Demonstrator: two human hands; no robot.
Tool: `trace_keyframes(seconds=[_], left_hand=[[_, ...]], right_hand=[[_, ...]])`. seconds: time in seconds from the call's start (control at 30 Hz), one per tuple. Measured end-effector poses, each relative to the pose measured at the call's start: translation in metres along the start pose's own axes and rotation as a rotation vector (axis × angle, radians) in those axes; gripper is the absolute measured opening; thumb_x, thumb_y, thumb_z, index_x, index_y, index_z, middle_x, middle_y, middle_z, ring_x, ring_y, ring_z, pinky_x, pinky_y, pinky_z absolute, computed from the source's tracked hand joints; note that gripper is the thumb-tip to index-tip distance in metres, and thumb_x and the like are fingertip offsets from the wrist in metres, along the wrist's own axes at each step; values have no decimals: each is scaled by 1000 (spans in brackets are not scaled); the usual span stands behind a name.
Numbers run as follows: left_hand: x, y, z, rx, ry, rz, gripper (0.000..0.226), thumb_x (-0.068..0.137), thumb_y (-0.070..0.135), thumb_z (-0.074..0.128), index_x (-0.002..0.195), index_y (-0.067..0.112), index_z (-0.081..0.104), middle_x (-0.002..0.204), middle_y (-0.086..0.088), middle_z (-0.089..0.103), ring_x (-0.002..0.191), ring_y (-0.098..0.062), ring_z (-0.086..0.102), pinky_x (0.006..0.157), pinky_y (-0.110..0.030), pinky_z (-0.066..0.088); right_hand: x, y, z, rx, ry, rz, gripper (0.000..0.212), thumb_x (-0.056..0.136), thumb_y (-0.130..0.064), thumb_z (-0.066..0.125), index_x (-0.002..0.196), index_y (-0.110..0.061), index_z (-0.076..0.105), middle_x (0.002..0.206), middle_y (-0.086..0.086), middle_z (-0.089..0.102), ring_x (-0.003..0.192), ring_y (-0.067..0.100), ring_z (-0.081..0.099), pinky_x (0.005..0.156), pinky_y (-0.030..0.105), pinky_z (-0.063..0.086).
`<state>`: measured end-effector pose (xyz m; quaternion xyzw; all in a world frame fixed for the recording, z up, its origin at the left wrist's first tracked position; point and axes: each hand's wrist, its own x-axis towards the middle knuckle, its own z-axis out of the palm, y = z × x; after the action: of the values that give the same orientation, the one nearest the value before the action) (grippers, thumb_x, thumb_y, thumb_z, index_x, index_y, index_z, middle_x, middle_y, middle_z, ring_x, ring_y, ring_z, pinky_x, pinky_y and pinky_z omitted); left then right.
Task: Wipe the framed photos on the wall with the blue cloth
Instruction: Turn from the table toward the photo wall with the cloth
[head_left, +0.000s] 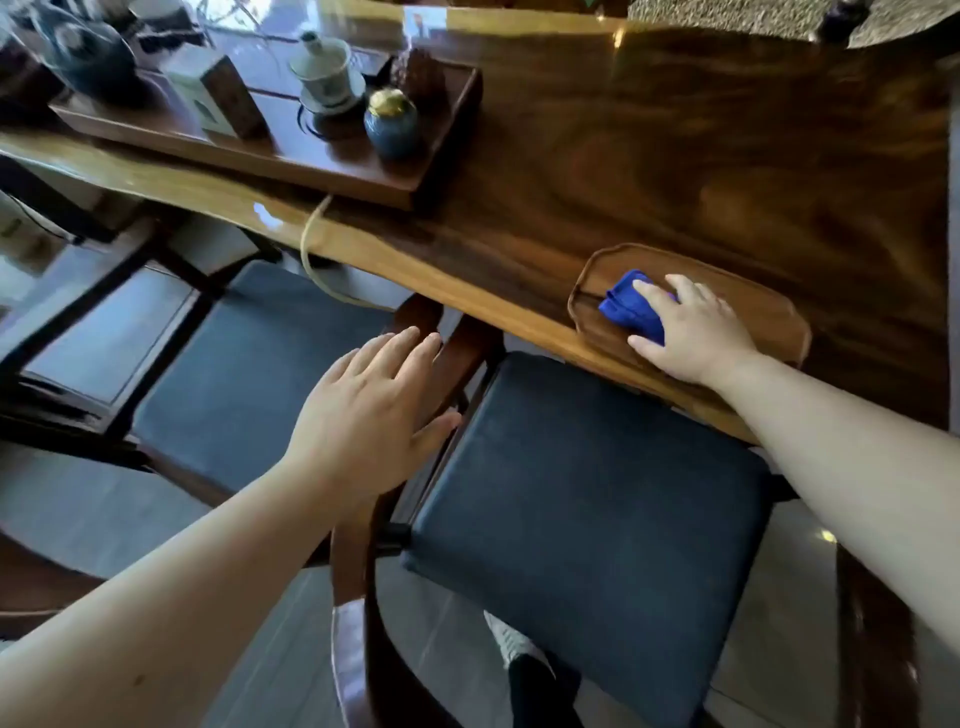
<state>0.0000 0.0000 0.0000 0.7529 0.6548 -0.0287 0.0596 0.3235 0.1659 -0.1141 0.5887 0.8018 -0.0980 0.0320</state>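
Observation:
A folded blue cloth lies in a small wooden tray near the front edge of a glossy wooden table. My right hand rests on top of the cloth, fingers curled over it and thumb beside it. My left hand hovers flat with fingers spread above the wooden arm between two chairs, holding nothing. No framed photos or wall are in view.
Two dark-cushioned chairs stand tucked at the table in front of me. A large tea tray at the back left carries a lidded cup, a blue jar with gold lid and a box. A cord hangs off the edge.

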Motion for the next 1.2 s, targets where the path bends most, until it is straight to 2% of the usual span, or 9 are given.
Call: trace_keyframes(seconds=[0.1,0.17,0.23,0.33,0.43,0.57,0.7,0.97,1.2], left_hand=[[9,5,6,-11,20,10,72,87,58,48,144,15,34,146,-9,44,135,-28,39,108,-42,35],[10,7,11,-5,11,13,72,87,57,50,144,15,34,146,-9,45,134,-28,40,106,-43,37],[10,9,13,1,7,10,72,87,57,49,144,15,34,146,-8,45,135,-27,39,106,-42,37],[4,8,6,11,10,-15,71,89,60,42,145,17,34,147,-6,43,136,-25,38,107,-41,36],[-14,-2,-7,31,55,-45,69,90,59,42,143,16,36,146,-6,45,135,-25,39,106,-41,37],[-55,-29,-33,64,106,-132,67,89,58,45,141,15,39,144,-8,47,134,-27,40,106,-44,37],[-116,-68,-63,133,156,-232,68,88,59,42,136,11,46,139,-10,51,131,-28,43,101,-44,41],[-291,-133,-144,270,354,-493,68,83,57,40,131,10,51,132,-12,57,124,-31,50,98,-46,42],[-421,-153,-187,441,438,-686,61,84,51,54,127,8,55,126,-15,60,113,-34,56,93,-46,47]], right_hand=[[0,6,8,-27,52,-6,63,89,-49,49,145,-30,26,134,14,45,118,35,43,98,48,38],[0,4,7,-41,100,-46,57,90,-40,52,142,-27,34,117,13,52,101,33,50,84,44,46],[2,0,0,-34,106,-56,52,90,-33,55,139,-26,41,104,12,53,88,30,53,71,38,47],[-1,-18,-11,18,107,-79,49,88,-31,56,136,-27,45,99,8,55,85,30,58,64,36,46],[-9,-53,-20,79,166,-205,51,82,-30,62,132,-28,50,96,6,58,84,31,60,60,36,47],[-21,-124,-38,131,227,-393,54,76,-27,68,128,-25,55,91,6,61,78,32,62,54,35,47],[-44,-216,-70,204,294,-572,54,75,-30,66,128,-23,56,93,6,62,82,31,63,57,36,49],[-114,-411,-151,235,399,-901,53,81,-33,63,132,-25,50,101,5,62,84,31,62,58,39,52],[-181,-546,-196,374,467,-1164,57,80,-29,65,133,-26,46,105,3,61,83,30,62,57,38,51]])
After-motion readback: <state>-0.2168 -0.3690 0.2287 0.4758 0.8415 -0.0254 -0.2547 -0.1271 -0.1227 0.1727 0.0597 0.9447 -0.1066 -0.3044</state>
